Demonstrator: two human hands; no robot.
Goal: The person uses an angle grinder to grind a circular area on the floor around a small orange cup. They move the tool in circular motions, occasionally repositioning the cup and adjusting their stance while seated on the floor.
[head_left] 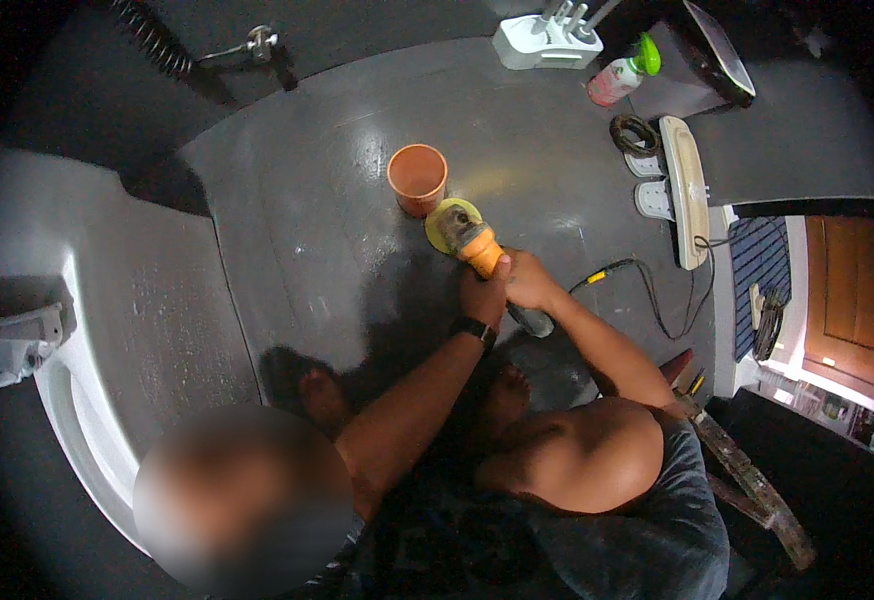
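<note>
An orange angle grinder point(479, 250) with a dark gear head is held low over the dark grey floor. Its round yellow disc point(439, 226) is beside the base of a terracotta-coloured pot point(418, 178); whether disc and pot touch, I cannot tell. My left hand point(483, 298), with a dark watch band on the wrist, is closed round the grinder's body. Just to the right, my right hand point(527, 282) is closed on the same tool, towards its rear end. The fingers of both hands are partly hidden.
The tool's cable point(647, 275) trails across the floor on the right. Near the wall there are a spray bottle point(614, 82), a white holder point(547, 45) and a long cream-coloured bar point(685, 190). A white basin point(82, 430) curves along the left; a worn wooden frame point(752, 480) stands by my right leg.
</note>
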